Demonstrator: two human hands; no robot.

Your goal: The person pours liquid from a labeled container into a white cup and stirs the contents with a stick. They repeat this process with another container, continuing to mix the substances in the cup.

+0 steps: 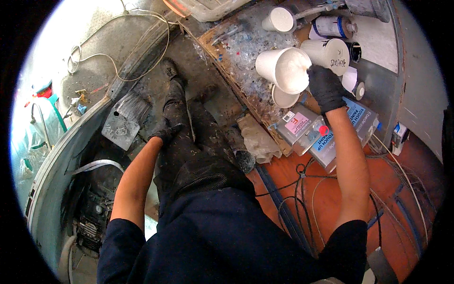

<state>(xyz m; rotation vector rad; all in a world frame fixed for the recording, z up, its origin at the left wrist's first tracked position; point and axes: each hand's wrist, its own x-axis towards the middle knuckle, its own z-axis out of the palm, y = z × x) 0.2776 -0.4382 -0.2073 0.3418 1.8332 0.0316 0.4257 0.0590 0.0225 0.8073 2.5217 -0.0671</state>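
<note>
My right hand [326, 87], in a black glove, grips the rim of a tilted white cup [272, 66] with white, creamy contents. A round white lid [283, 97] lies just below it on the stained board [236, 61]. Right beside the cup stands a lidded white tub [331, 54] with black handwriting. Two rectangular metal cans [302, 128] with pink and blue labels are under my right forearm. My left hand [165, 131], also gloved, lies on my dark, spattered trouser leg, fingers apart.
A smaller white cup [279, 19], a labelled cylindrical can [331, 26] and a dark jar [353, 50] stand at the back. A metal tray [120, 132] is left of my legs. Cables [302, 189] cross the orange floor at right; a curved metal edge [56, 156] runs along the left.
</note>
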